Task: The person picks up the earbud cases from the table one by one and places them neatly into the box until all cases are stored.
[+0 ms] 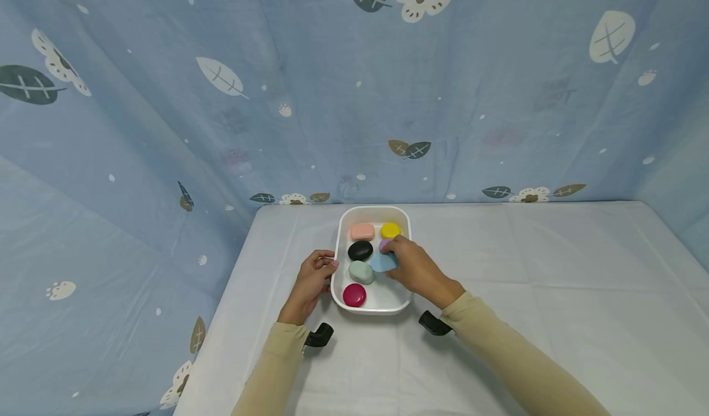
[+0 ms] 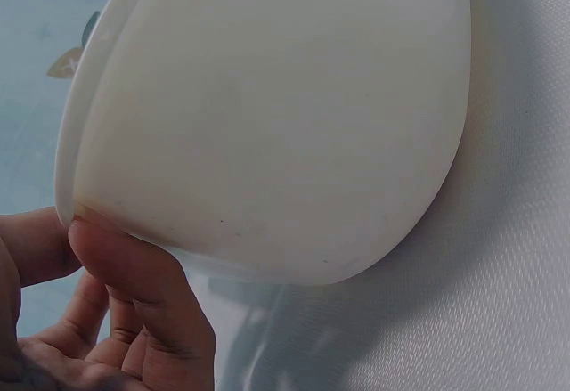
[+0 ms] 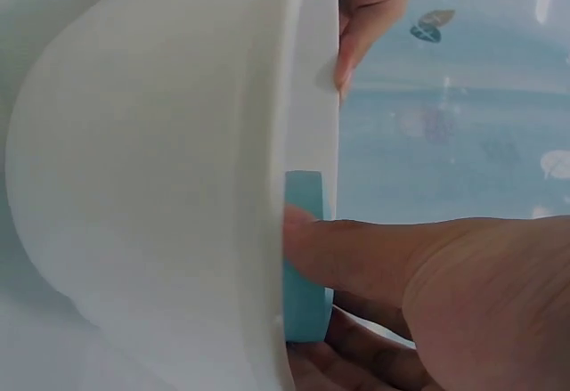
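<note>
A white plastic basin point(image 1: 372, 311) holds several soap bars. My right hand point(image 1: 418, 269) reaches over its right side and pinches a light blue soap bar point(image 1: 382, 263) between thumb and fingers; the right wrist view shows the blue soap point(image 3: 305, 306) just inside the rim. Partly hidden by that hand is a purple soap point(image 1: 384, 244). Also in the basin are a pink soap point(image 1: 362, 231), a yellow one point(image 1: 390, 230), a black one point(image 1: 360, 250), a pale green one point(image 1: 362, 272) and a magenta one point(image 1: 354, 295). At the left rim, my left hand point(image 1: 311, 285) grips the basin's edge.
The basin stands near the back of a table covered with a white cloth point(image 1: 526, 293). A blue patterned curtain point(image 1: 332, 96) hangs behind and to the sides. Black wrist mounts point(image 1: 319, 335) stick out below both sleeves.
</note>
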Tool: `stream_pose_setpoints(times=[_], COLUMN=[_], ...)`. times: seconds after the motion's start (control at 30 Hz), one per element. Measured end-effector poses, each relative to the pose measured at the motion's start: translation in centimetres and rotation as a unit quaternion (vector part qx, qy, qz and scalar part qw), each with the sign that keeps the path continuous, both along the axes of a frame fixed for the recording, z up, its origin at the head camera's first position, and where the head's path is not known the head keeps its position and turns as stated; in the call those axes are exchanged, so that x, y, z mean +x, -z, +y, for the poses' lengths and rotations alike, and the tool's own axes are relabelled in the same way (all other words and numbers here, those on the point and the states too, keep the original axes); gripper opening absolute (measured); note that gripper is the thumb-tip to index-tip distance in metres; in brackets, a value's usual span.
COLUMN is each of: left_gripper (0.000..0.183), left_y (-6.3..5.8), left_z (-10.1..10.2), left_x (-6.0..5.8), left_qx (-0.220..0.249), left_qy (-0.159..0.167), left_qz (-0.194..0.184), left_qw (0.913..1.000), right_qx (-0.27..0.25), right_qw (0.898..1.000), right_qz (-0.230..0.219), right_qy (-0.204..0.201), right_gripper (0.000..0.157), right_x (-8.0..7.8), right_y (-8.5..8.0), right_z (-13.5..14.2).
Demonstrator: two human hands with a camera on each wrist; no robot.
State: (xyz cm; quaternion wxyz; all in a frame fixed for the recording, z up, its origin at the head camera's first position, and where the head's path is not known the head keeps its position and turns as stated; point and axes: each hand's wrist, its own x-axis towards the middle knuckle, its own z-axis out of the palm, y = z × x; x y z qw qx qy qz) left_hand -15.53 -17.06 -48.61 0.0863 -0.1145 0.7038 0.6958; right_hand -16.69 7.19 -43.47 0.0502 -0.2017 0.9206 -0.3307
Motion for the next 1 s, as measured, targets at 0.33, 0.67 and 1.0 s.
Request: stream_pose_setpoints(times=[0.33, 0.67, 1.0], left_gripper=[0.026, 0.028, 0.027], left_y=[-0.1, 0.2, 0.1], left_z=[0.0, 0.0, 0.0], left_x=[0.1, -0.1, -0.1], left_qx=[0.001, 0.002, 0.001], left_qy=[-0.001, 0.003, 0.003], left_qz=[-0.001, -0.002, -0.002], left_qw=[1.0, 1.0, 1.0], right_qx=[0.027, 0.063, -0.014], right_qw=[1.0, 0.997, 1.0], right_qz=[0.011, 0.041, -0.004], right_qy=[-0.007, -0.021, -0.012], right_gripper=[0.045, 0.038, 0.03], right_x=[0.0, 0.3, 0.3], right_y=[0.2, 0.2, -1.1], right_z=[-0.3, -0.4, 0.7])
